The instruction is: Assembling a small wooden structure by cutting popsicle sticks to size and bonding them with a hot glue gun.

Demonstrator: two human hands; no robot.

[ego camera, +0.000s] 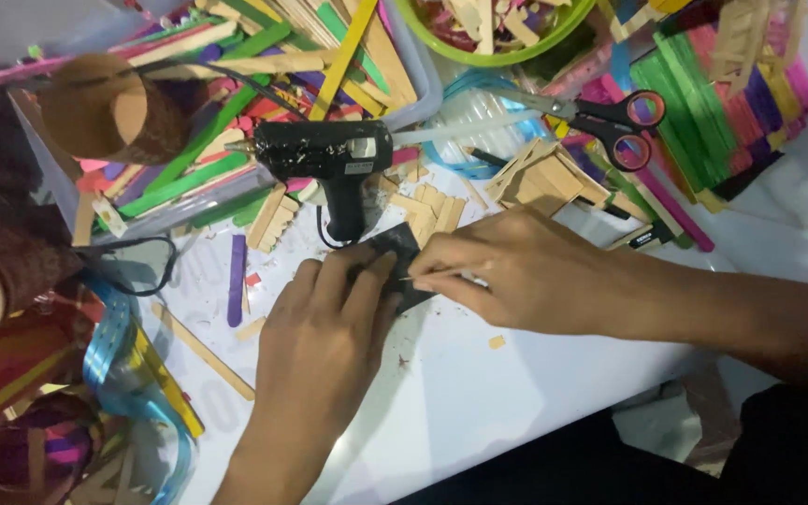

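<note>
White table [479, 393], two hands, one glue gun [329, 159]

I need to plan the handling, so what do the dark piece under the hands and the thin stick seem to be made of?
Dark piece: matte black, flat and thin, likely card or foam sheet; the left hand presses it flat. Thin stick: pale and slim, probably wood, pinched in the right hand. Both guesses rest on look alone.
</note>
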